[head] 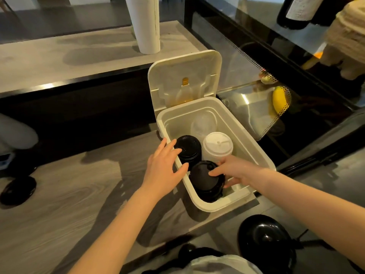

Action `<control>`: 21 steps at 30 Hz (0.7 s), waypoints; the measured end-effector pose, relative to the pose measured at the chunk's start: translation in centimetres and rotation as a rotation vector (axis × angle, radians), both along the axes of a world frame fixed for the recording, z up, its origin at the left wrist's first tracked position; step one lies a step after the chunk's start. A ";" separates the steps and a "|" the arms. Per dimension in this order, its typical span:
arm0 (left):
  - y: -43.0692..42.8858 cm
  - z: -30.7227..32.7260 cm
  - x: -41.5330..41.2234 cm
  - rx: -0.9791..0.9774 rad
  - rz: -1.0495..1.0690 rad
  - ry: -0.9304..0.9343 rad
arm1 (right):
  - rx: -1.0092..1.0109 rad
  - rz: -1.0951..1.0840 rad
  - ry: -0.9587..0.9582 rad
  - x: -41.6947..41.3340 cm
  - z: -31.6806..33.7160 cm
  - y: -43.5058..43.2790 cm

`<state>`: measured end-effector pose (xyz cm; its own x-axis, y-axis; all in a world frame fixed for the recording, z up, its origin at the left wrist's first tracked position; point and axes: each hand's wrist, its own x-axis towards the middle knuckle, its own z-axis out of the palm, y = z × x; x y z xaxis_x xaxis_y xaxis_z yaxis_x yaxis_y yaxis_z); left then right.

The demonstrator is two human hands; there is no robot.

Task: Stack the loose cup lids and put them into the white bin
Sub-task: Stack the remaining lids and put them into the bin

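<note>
The white bin stands open on the wooden counter, its hinged cover tipped up behind. Inside are a black lid stack at the left, a white lid stack, a clear lid stack at the back, and a second black lid stack at the front. My right hand reaches into the bin and grips that front black stack, thumb on top, fingers down its side. My left hand lies over the bin's left rim, fingers straight, fingertips touching the left black stack.
A loose black lid lies at the counter's far left. A tall white cup stack stands on the shelf behind. A glass display case with a banana is to the right. A round black object sits low right.
</note>
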<state>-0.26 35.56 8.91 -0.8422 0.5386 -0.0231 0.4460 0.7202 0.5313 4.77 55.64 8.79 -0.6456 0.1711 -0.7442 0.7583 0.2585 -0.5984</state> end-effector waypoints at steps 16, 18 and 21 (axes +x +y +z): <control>0.2 1.0 0.2 -0.304 -0.087 0.112 | 0.832 0.622 0.034 0.3 0.2 -1.0; 0.2 1.2 0.1 -0.332 -0.096 0.114 | 0.842 0.617 0.040 0.3 0.7 -1.1; 0.2 1.5 0.1 -0.360 -0.109 0.116 | 0.821 0.600 0.030 0.4 1.4 -1.0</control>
<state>-0.20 35.79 10.46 -0.7885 0.6001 -0.1346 0.5726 0.7963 0.1952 5.16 54.62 10.23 -0.8097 0.2637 -0.5242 0.3559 0.9310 -0.0815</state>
